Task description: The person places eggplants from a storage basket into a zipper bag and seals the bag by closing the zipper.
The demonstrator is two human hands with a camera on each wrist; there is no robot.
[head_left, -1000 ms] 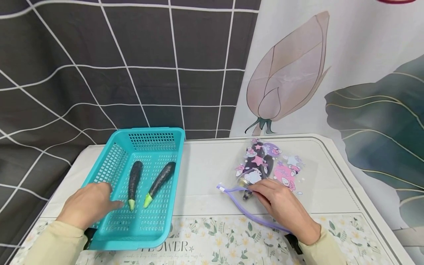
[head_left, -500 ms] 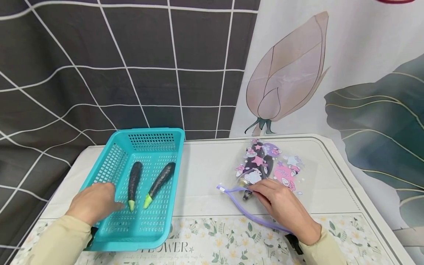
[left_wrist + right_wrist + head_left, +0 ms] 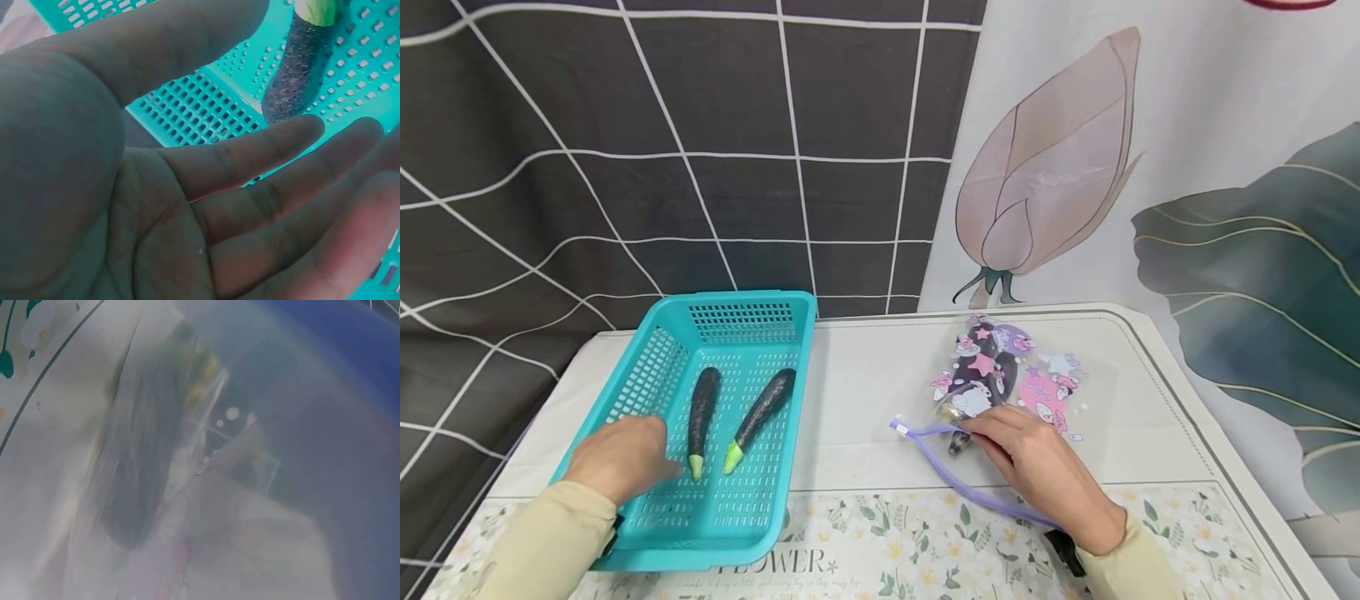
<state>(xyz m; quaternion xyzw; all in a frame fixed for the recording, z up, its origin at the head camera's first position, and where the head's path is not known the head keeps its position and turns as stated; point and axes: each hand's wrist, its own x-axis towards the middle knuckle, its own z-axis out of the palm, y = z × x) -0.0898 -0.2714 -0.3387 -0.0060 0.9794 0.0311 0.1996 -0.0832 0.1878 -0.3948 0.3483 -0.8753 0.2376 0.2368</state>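
Note:
My left hand is over the left side of a turquoise basket, thumb toward the nearer eggplant. In the left wrist view its fingers are spread and fairly straight, holding nothing, with the eggplant beyond them. A second dark eggplant with a green end lies slanted to the right in the basket. My right hand pinches the purple zip edge of a clear printed zip bag. Dark, eggplant-like shapes lie inside the bag, blurred through plastic in the right wrist view.
The bag's white slider sits at the left end of the purple strip. Below is a pale table with a flowered band in front. A dark checked cloth and a white flower-printed curtain hang behind.
My left hand has moved slightly to the right over the basket. The right hand, the bag and the eggplants stay where they were.

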